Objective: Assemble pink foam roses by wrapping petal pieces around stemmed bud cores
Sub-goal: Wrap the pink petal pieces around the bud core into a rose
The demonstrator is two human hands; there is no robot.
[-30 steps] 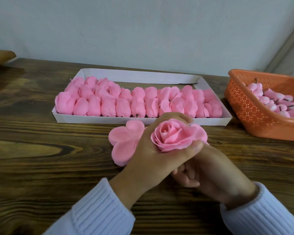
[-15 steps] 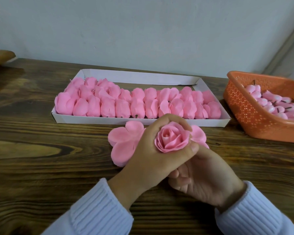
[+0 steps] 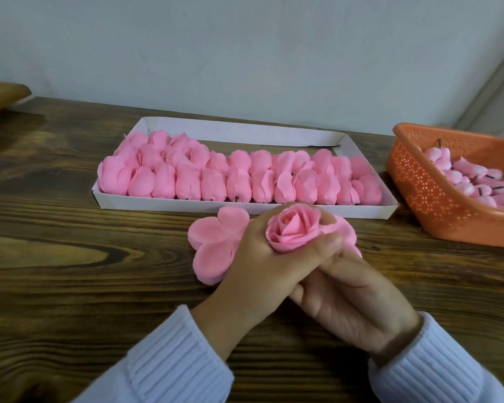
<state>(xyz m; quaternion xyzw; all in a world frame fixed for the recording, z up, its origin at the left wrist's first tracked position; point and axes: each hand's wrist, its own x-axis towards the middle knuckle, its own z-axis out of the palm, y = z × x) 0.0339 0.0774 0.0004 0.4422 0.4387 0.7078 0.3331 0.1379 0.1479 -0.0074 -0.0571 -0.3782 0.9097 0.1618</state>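
A pink foam rose stands upright in my left hand, whose fingers and thumb curl round its outer petals. My right hand sits under and behind the left, fingers curled at the rose's base; the stem is hidden. A flat pink petal piece lies on the table just left of my hands, and another petal piece shows behind the rose on the right.
A white shallow box holding several assembled pink roses lies just beyond my hands. An orange perforated basket with several stemmed bud cores stands at the right edge. A wall rises behind the table.
My left hand has closed the rose's outer petals inward, so the bloom looks tighter and smaller. Both hands have shifted slightly toward me.
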